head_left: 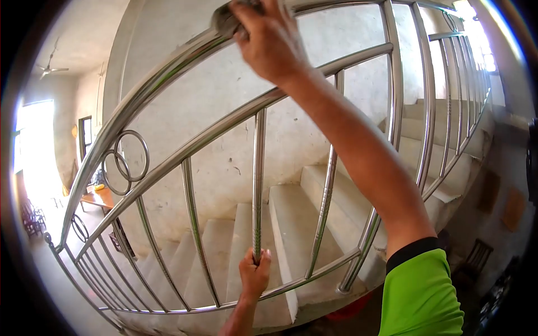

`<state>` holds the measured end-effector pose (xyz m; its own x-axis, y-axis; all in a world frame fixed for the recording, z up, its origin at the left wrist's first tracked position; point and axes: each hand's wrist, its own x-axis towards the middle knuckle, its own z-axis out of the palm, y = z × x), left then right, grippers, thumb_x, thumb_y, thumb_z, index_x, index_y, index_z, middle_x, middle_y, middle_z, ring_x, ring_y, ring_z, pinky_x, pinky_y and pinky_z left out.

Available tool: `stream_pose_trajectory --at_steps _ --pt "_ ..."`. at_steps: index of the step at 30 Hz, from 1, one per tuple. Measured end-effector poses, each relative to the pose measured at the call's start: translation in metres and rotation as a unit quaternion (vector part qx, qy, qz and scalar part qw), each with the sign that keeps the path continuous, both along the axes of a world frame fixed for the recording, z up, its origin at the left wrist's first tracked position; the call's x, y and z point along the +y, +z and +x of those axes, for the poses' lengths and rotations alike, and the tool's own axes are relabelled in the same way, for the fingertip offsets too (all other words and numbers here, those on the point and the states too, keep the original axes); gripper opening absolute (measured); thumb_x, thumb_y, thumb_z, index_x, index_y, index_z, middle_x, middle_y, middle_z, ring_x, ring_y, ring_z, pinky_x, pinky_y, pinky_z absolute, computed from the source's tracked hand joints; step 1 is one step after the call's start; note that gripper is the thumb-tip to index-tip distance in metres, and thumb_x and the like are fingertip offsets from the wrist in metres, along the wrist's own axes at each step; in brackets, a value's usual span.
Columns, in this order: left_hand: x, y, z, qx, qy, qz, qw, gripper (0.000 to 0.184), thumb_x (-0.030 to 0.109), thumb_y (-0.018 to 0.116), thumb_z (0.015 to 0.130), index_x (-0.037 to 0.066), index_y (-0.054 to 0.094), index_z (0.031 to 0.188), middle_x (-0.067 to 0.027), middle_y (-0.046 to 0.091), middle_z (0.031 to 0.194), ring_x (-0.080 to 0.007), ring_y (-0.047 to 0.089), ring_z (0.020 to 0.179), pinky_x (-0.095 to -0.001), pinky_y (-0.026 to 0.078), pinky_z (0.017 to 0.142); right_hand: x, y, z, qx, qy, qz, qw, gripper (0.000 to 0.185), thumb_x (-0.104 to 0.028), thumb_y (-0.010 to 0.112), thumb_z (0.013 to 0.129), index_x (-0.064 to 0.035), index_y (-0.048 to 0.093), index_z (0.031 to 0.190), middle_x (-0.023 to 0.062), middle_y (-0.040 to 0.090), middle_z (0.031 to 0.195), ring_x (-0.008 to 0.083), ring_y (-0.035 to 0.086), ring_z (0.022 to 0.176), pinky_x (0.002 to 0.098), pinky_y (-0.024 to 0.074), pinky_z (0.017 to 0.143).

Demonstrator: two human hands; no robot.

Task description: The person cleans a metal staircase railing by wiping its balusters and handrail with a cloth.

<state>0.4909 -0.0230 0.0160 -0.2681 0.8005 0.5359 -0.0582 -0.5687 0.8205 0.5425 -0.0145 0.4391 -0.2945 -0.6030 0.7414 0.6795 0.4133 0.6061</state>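
My right hand (272, 42) reaches up across the view and presses a dark grey cloth-like wad (227, 21) onto the top handrail (162, 70) of a shiny metal stair railing. Its fingers are bent over the wad, and motion smears them slightly. Lower down, my left hand (255, 274) is wrapped around an upright baluster (258, 185), close to the bottom rail (280, 289). A second sloping rail (218, 126) runs between the two hands. Metal rings (131, 151) sit between this rail and the handrail, to the left.
Concrete steps (291, 218) rise to the right behind the railing, against a stained pale wall (224, 157). Down at the left are a wooden table (100, 197), a bright doorway and a ceiling fan (51, 68). A dark chair (476, 257) stands below at the right.
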Motion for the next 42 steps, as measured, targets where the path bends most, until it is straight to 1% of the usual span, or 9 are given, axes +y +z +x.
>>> stream_pose_trajectory --at_steps 5,6,9,12,20,24,28,31,42 --pt "-0.001 -0.001 0.001 0.001 0.012 0.008 1.000 0.023 0.015 0.064 0.089 0.004 0.052 0.073 0.0062 0.039 0.057 -0.0033 0.035 0.055 -0.0248 0.031 0.047 0.006 0.043 0.028 -0.024 -0.053 -0.010 0.998 0.034 -0.012 0.069 0.070 -0.0178 0.065 0.103 0.0097 0.056 0.112 0.0308 0.053 0.108 0.0480 0.0475 0.083" --pt "0.001 -0.003 0.001 -0.012 0.006 0.012 1.000 0.023 0.016 0.064 0.089 0.004 0.052 0.073 0.0063 0.038 0.057 -0.0034 0.035 0.055 -0.0249 0.031 0.047 -0.002 0.062 0.041 -0.107 0.008 0.004 0.994 0.025 -0.002 0.057 0.077 -0.0056 0.062 0.102 0.0170 0.060 0.099 0.0348 0.055 0.096 0.0450 0.0467 0.081" --pt "0.001 -0.003 0.000 0.007 0.011 0.020 1.000 0.024 0.017 0.064 0.089 0.004 0.052 0.073 0.0063 0.038 0.057 -0.0037 0.035 0.055 -0.0253 0.031 0.048 0.005 0.109 0.074 0.054 0.056 -0.031 0.997 0.013 -0.003 0.054 0.079 -0.0024 0.060 0.090 0.0205 0.060 0.091 0.0375 0.057 0.090 0.0462 0.0474 0.077" --pt "-0.004 0.002 -0.002 0.014 0.006 0.011 1.000 0.024 0.018 0.064 0.089 0.004 0.052 0.073 0.0059 0.038 0.057 -0.0041 0.035 0.055 -0.0256 0.031 0.048 -0.010 0.137 0.096 0.150 -0.059 -0.041 0.986 0.014 -0.006 0.057 0.078 -0.0025 0.061 0.090 0.0255 0.060 0.094 0.0421 0.058 0.085 0.0488 0.0471 0.076" --pt "-0.006 0.005 -0.002 0.012 0.010 0.011 1.000 0.024 0.018 0.063 0.089 0.003 0.052 0.074 0.0049 0.038 0.056 -0.0045 0.035 0.055 -0.0258 0.032 0.048 -0.025 0.118 0.085 0.104 -0.066 -0.175 0.977 0.034 -0.023 0.072 0.071 -0.0043 0.061 0.098 0.0219 0.060 0.089 0.0391 0.060 0.087 0.0439 0.0500 0.079" --pt "-0.007 0.005 -0.003 0.019 0.008 0.011 1.000 0.023 0.017 0.064 0.089 0.003 0.053 0.074 0.0045 0.040 0.056 -0.0047 0.036 0.055 -0.0257 0.032 0.048 -0.015 0.120 0.095 0.091 -0.119 -0.012 0.989 0.048 -0.035 0.077 0.069 -0.0002 0.060 0.099 0.0221 0.061 0.089 0.0355 0.063 0.085 0.0416 0.0522 0.078" --pt "-0.008 0.007 -0.002 0.011 0.008 0.013 1.000 0.022 0.016 0.064 0.088 0.003 0.053 0.075 0.0045 0.040 0.056 -0.0048 0.036 0.055 -0.0259 0.032 0.048 -0.043 0.123 0.096 0.055 -0.109 -0.173 0.977 0.049 -0.035 0.077 0.071 0.0008 0.061 0.100 0.0211 0.064 0.091 0.0310 0.065 0.083 0.0374 0.0546 0.072" --pt "-0.008 0.004 -0.004 0.017 0.014 0.032 0.999 0.021 0.015 0.064 0.088 0.003 0.053 0.075 0.0044 0.040 0.056 -0.0047 0.037 0.055 -0.0260 0.033 0.048 -0.056 0.128 0.095 0.042 0.027 -0.401 0.915 0.044 -0.021 0.081 0.072 0.0025 0.061 0.104 0.0146 0.068 0.093 0.0197 0.067 0.082 0.0309 0.0559 0.067" --pt "-0.007 0.002 -0.003 0.011 0.003 0.015 1.000 0.019 0.014 0.064 0.088 0.003 0.053 0.076 0.0044 0.040 0.056 -0.0047 0.036 0.054 -0.0258 0.032 0.047 -0.046 0.134 0.103 0.086 -0.067 -0.325 0.939 0.055 -0.023 0.086 0.064 -0.0008 0.059 0.107 0.0144 0.067 0.094 0.0209 0.064 0.082 0.0344 0.0545 0.069"
